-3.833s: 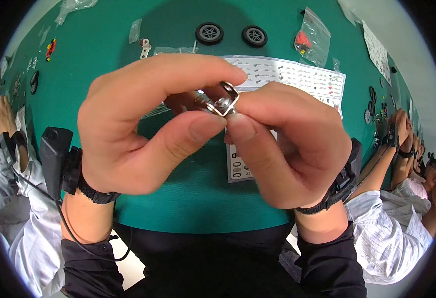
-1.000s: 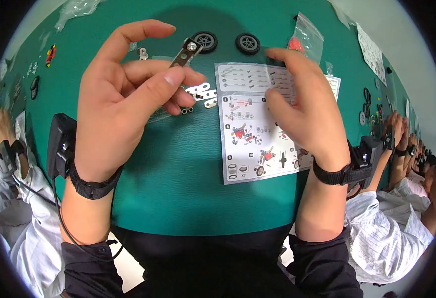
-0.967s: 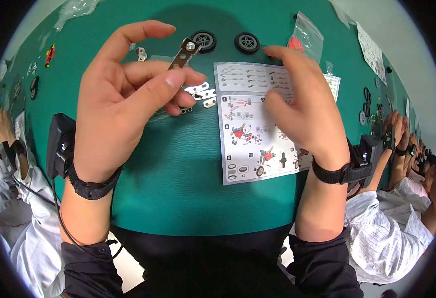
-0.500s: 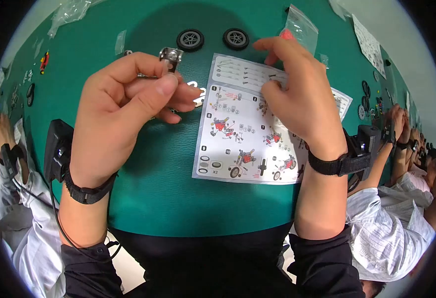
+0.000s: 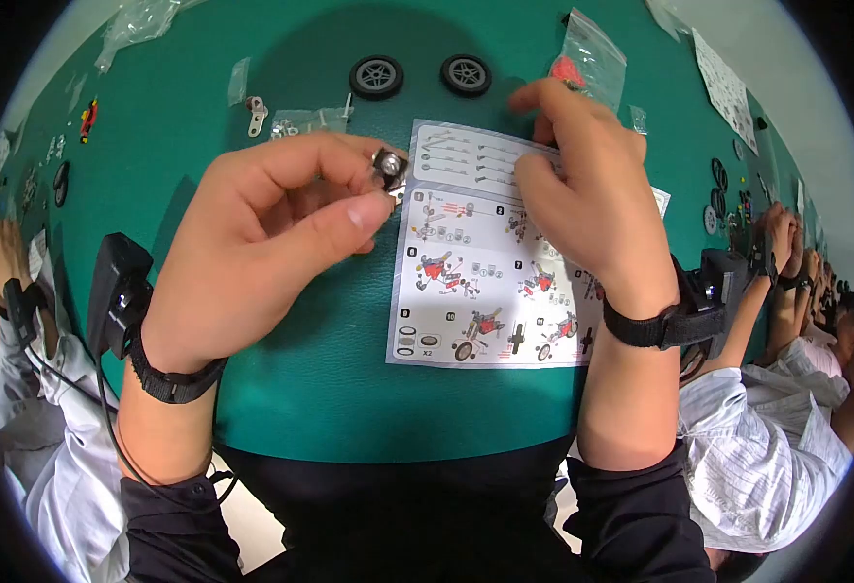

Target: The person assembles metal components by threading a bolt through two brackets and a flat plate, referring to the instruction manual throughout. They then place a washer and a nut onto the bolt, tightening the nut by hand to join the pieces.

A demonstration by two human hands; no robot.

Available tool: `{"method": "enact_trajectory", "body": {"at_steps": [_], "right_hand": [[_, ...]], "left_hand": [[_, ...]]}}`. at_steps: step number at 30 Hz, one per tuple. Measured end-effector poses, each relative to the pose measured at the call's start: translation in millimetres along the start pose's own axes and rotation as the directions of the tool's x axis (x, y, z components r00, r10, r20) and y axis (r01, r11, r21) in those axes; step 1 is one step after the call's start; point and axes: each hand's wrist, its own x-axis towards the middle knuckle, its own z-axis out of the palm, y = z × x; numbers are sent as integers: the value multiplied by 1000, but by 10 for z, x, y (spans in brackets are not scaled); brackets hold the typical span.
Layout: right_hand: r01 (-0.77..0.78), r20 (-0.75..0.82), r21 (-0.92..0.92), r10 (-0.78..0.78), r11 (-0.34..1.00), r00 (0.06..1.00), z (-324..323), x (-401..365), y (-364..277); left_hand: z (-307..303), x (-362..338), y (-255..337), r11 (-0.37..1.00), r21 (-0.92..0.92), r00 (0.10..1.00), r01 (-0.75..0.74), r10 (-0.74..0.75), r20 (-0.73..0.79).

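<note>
Head view: a left hand (image 5: 300,209) pinches a small metal bracket (image 5: 389,167) between thumb and fingertips, just above the left edge of a printed instruction sheet (image 5: 475,291) on a green surface (image 5: 349,408). Numbered panels on the page include 1, 2, 7, 9, 10 and 11, with "X2" legible near the bottom; finer print is too small to read. An open right hand (image 5: 597,194), thumb and forefinger parted, hovers over the sheet, hiding part of its diagrams. Beyond lie two black-tired wheels (image 5: 376,77) and a clear bag (image 5: 597,58) containing something red.
</note>
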Motion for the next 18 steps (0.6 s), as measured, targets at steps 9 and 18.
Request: {"method": "enact_trajectory", "body": {"at_steps": [9, 18], "right_hand": [[-31, -19, 81, 32, 996, 999, -19, 21, -18], [259, -299, 157, -204, 953, 932, -170, 16, -101]], "left_hand": [[104, -1, 11, 988, -63, 988, -141, 145, 56], [67, -56, 59, 967, 47, 968, -250, 250, 2]]}}
